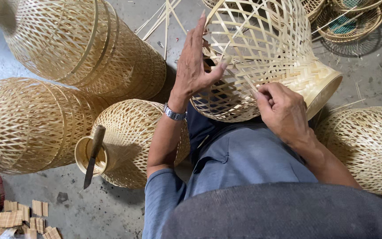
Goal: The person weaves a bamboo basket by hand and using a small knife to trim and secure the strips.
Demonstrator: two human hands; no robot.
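Observation:
A woven bamboo basket (261, 53) with an open lattice body and a tightly plaited neck lies on its side on my lap. My left hand (194, 62) rests flat against its left wall, fingers stretched upward and apart, thumb pressing the weave. A metal watch sits on that wrist. My right hand (281, 108) is closed, pinching a thin bamboo strip (249, 84) at the basket's lower side near the neck.
Several finished bamboo baskets (80, 44) lie around on the concrete floor. A knife (93, 152) with a wooden handle rests on the neck of the basket by my left arm. Small cut bamboo pieces (23, 217) lie at lower left, loose strips (164, 17) at the top.

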